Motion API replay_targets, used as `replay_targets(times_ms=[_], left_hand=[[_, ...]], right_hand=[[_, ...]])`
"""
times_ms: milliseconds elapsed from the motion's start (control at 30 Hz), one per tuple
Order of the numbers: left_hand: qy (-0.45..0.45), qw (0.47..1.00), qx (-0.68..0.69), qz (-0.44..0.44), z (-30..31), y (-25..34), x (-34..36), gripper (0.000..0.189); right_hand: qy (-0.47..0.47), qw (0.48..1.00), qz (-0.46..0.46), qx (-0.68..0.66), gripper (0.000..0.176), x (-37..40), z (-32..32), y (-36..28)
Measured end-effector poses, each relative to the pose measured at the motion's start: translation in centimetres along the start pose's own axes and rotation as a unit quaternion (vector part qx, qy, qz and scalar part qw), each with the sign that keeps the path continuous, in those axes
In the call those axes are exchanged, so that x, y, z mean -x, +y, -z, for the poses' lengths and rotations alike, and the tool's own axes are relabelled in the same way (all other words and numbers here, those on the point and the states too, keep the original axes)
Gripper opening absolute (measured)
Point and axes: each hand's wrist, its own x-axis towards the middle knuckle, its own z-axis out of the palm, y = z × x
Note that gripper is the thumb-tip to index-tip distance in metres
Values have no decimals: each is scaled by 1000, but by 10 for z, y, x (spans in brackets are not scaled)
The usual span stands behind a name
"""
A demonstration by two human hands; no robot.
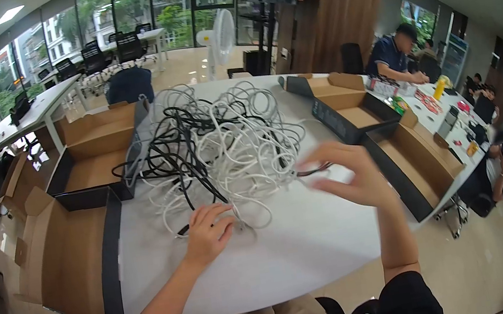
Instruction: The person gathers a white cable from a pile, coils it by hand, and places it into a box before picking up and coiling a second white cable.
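A large tangle of white cables and black cables is heaped on the white table. My left hand is at the near edge of the heap, fingers curled in around a cable; which strand it grips is partly hidden. My right hand hovers at the right side of the heap, blurred, with thumb and fingers apart. Between them and the pile shows a dark cable end, not visibly gripped.
Open cardboard boxes stand on both sides: a near-left box, a far-left box, a near-right box and a far-right box. A seated person works at the table's far right. Behind the table stands a white fan.
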Motion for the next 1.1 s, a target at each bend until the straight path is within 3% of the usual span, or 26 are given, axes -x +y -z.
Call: replay_targets(times_ms=[67, 167, 267, 400, 433, 533, 667, 767, 867, 900, 1033, 1100], left_hand=[[-16, 1000, -17, 14, -2, -3, 4, 15], [-30, 998, -39, 33, -5, -5, 4, 16], [-55, 995, -62, 64, 0, 0, -3, 18], [-28, 998, -22, 53, -1, -6, -2, 20], [-14, 998, -10, 55, -2, -8, -1, 21], [26, 998, 20, 59, -6, -10, 4, 20], [42, 994, 75, 61, -8, -11, 7, 23], [53, 993, 81, 71, -7, -6, 4, 14], [18, 996, 70, 60, -6, -9, 6, 13], [16, 995, 78, 62, -5, -9, 6, 12], [16, 998, 57, 30, 2, -7, 0, 8], [19, 999, 37, 12, 8, -4, -3, 5]], right_hand=[[140, 968, 32, 206, 33, -13, -49, 75], [189, 958, -26, 216, 44, -1, -103, 134], [127, 976, -13, 177, 54, 20, -122, 163], [93, 985, -34, 139, 66, 17, -132, 143], [41, 988, -46, 140, 71, 18, -138, 139], [-36, 976, -27, 214, 80, 21, -148, 124], [-70, 978, 35, 195, 82, 20, -146, 120], [-43, 973, 72, 216, 74, 20, -141, 115], [55, 994, 63, 67, 72, 22, -146, 125], [121, 987, 75, 73, 72, 20, -148, 126], [206, 977, -17, 50, 71, 23, -145, 130], [164, 978, -40, 123, 68, 25, -132, 134]])
